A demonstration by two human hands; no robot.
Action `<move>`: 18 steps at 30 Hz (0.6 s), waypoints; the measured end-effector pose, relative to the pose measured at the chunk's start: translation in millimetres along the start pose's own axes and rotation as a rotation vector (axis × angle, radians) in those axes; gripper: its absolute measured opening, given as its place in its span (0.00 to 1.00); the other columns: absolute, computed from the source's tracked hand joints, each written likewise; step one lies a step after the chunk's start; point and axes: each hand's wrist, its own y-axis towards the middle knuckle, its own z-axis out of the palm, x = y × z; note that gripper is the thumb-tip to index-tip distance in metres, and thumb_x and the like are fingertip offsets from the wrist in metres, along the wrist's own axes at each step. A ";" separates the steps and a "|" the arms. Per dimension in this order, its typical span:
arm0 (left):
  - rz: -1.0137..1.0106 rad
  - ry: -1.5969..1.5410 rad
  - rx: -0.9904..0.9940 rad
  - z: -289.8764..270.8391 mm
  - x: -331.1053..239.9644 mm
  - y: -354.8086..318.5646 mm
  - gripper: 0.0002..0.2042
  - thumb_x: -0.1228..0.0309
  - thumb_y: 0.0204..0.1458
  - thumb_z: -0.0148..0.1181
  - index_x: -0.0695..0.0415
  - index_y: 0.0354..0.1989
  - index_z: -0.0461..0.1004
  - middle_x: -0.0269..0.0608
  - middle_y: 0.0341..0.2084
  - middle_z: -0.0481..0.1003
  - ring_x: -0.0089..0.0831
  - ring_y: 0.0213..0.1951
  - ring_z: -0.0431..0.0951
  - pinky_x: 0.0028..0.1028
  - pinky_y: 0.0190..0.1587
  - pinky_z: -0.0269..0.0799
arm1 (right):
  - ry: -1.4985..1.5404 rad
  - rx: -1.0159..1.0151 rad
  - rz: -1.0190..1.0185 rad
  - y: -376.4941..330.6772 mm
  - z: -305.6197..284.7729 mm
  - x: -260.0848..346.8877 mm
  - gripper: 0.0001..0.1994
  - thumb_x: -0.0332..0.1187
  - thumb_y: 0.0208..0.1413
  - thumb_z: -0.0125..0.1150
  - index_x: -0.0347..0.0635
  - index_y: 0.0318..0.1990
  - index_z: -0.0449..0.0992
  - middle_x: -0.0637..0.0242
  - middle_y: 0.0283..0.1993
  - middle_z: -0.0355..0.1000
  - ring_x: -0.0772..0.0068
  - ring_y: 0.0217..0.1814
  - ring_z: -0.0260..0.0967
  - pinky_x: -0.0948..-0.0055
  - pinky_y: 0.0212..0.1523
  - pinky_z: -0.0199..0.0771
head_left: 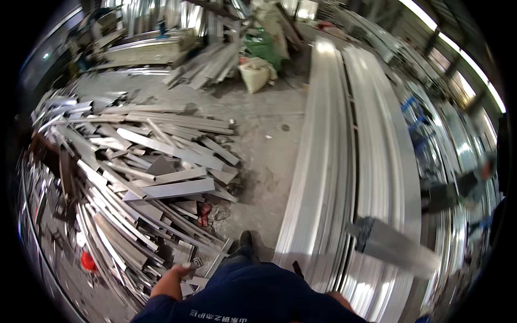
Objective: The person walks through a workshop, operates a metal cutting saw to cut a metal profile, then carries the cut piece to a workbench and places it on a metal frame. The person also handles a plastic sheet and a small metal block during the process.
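One bare left forearm (166, 286) rises from the sleeve of a navy shirt (253, 290) at the lower edge and slants up and slightly rightward, the left hand (182, 271) ending it low beside the body, over the near edge of a scrap pile of metal offcuts (172, 191). Its fingers point toward the legs, next to a short pale metal channel (183, 252); they are too small and blurred to tell whether they grip a piece, touch one or are loose. On the other side only a small patch of the right arm (339, 299) shows past the shirt's edge, close to the long metal profiles; the right hand is out of sight, so its state cannot be told

The offcuts lie crisscrossed on the concrete floor (269, 145) to the left, with a red rounded object (88, 262) at the pile's outer side and a dark shoe (246, 238) near its inner edge. To the right, two long stacks of silvery metal profiles (318, 161) run away from the body, split by a narrow dark gap. A blurred grey bundle (396, 248) lies across the right-hand stack. Beyond it is a co-worker (458, 188) in dark clothes. Farther off stand a white sack (254, 75) and a green sack (263, 47)
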 end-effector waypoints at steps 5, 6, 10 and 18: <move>0.341 0.191 -0.267 -118.5 -249.6 17.4 0.42 0.37 0.35 0.64 0.68 0.46 0.74 0.60 0.43 0.76 0.48 0.47 0.76 0.37 0.49 0.71 | 0.567 -0.046 0.448 111.1 -167.6 156.1 0.14 0.37 0.53 0.56 0.42 0.44 0.78 0.54 0.41 0.75 0.55 0.44 0.74 0.63 0.47 0.74; 0.372 0.106 -0.275 -141.0 -321.1 -39.4 0.41 0.38 0.36 0.65 0.68 0.47 0.73 0.59 0.43 0.75 0.48 0.47 0.76 0.36 0.50 0.70 | 0.606 -0.073 0.470 126.2 -189.5 167.9 0.14 0.38 0.53 0.56 0.43 0.44 0.78 0.54 0.42 0.75 0.55 0.45 0.74 0.63 0.47 0.73; 0.517 0.029 -0.362 -200.5 -409.9 3.6 0.41 0.40 0.37 0.65 0.66 0.51 0.70 0.56 0.45 0.75 0.48 0.49 0.75 0.36 0.51 0.69 | 0.616 -0.059 0.418 221.0 -282.7 202.1 0.15 0.39 0.52 0.57 0.43 0.44 0.78 0.55 0.44 0.75 0.55 0.46 0.73 0.62 0.48 0.73; 0.242 -0.001 -0.404 -221.5 -503.9 58.4 0.35 0.45 0.37 0.69 0.61 0.48 0.74 0.48 0.40 0.77 0.36 0.39 0.78 0.34 0.40 0.75 | -0.103 0.155 0.069 394.2 -499.6 202.8 0.16 0.42 0.51 0.59 0.45 0.44 0.78 0.57 0.47 0.75 0.55 0.49 0.73 0.60 0.50 0.72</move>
